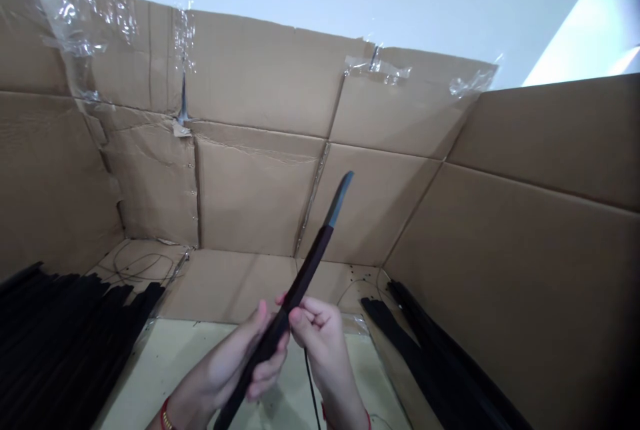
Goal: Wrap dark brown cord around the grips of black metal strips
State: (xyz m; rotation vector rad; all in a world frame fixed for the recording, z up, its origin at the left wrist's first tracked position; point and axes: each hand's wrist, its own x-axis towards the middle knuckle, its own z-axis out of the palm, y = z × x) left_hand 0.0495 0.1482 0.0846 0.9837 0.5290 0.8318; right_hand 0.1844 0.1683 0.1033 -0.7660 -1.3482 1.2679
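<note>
Both hands are on a long, narrow dark strip (311,263) that slants up and away to the right. Its far end is a bluish-grey tip (342,198); the near end runs out of the bottom of the view. Lower on the strip, my left hand (237,360) is wrapped around it, fingers curled beneath. Just above, my right hand (320,333) pinches the strip between thumb and fingers. A thin black cord (312,383) hangs below the right hand; where its upper end goes is hidden.
Taped cardboard walls (260,190) surround a pale work surface (165,363). Many black strips (65,343) lie piled at the left, and several longer black strips (425,357) lie at the right. Loose thin cord (145,263) is coiled in the back left corner.
</note>
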